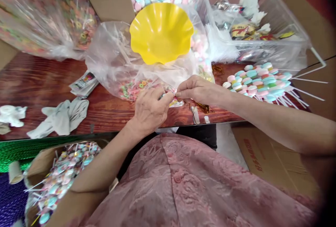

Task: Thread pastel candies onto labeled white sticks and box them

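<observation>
My left hand (151,107) and my right hand (197,89) meet over the front part of the table, fingertips pinched together. Whatever they grip is small and mostly hidden by the fingers, so I cannot make it out. Beneath and beside them lies a clear plastic bag (110,50) with small ring-shaped candies (132,89) in it. A printed wrapper (176,104) shows just below the fingertips. Golden twist ties (201,107) lie under my right wrist. Right of my right forearm is a pile of pastel candy lollipops (258,80) on white sticks.
A yellow wavy-rimmed bowl (161,33) stands behind my hands. At the back right is a clear plastic bin (294,20) with wrappers. Gloves (63,116) and a wrapper stack (84,84) lie left. Below the table edge, a box holds wrapped lollipops (61,176).
</observation>
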`<control>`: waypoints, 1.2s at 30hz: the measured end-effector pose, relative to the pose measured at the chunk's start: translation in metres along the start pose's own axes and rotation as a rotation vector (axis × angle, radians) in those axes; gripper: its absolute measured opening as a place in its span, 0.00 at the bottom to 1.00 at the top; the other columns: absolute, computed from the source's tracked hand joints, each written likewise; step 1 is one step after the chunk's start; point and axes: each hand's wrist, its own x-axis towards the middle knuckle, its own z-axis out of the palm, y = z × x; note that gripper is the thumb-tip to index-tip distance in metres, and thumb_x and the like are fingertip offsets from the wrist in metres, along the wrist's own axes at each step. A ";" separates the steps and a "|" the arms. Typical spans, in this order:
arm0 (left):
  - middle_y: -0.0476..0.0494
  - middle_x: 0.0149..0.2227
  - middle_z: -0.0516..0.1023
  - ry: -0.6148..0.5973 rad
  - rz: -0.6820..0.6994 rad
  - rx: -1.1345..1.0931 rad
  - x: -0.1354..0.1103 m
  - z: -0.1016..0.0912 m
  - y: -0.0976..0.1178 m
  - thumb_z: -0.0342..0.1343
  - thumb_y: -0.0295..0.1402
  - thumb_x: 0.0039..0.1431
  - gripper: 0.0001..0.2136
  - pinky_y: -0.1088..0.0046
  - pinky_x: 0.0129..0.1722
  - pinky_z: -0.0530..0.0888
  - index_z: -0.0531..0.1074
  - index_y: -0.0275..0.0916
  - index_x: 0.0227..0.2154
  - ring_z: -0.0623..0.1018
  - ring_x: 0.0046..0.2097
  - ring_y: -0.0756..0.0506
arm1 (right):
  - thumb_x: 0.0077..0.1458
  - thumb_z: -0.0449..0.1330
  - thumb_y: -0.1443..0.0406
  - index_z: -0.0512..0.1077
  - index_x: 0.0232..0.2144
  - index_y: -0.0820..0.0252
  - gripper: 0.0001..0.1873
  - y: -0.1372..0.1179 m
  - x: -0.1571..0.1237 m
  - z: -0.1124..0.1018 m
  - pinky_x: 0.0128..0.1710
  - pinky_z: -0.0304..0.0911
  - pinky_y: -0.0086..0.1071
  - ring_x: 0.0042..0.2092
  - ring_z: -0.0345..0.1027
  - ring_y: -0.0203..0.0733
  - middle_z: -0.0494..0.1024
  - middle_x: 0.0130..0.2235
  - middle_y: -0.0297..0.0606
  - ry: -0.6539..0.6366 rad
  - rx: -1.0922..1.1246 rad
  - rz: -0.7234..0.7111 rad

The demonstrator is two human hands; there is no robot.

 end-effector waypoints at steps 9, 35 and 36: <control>0.54 0.21 0.66 -0.164 -0.807 -1.211 -0.028 0.009 0.002 0.54 0.43 0.58 0.13 0.79 0.20 0.61 0.67 0.38 0.27 0.64 0.20 0.54 | 0.60 0.59 0.67 0.76 0.35 0.56 0.04 0.047 -0.114 0.043 0.37 0.64 0.35 0.35 0.70 0.39 0.79 0.33 0.36 0.543 -0.428 -0.217; 0.52 0.25 0.70 -0.321 -0.987 -1.435 -0.044 0.027 0.022 0.61 0.47 0.51 0.16 0.81 0.21 0.66 0.70 0.37 0.27 0.68 0.22 0.55 | 0.61 0.56 0.60 0.71 0.27 0.57 0.12 0.055 -0.104 0.103 0.30 0.53 0.33 0.34 0.69 0.39 0.75 0.32 0.35 0.360 -0.382 0.352; 0.52 0.25 0.70 -0.320 -0.990 -1.434 -0.045 0.028 0.022 0.61 0.47 0.51 0.17 0.81 0.21 0.66 0.70 0.37 0.28 0.68 0.23 0.55 | 0.60 0.56 0.61 0.71 0.27 0.57 0.11 0.054 -0.102 0.107 0.30 0.52 0.33 0.34 0.69 0.40 0.75 0.32 0.36 0.384 -0.417 0.373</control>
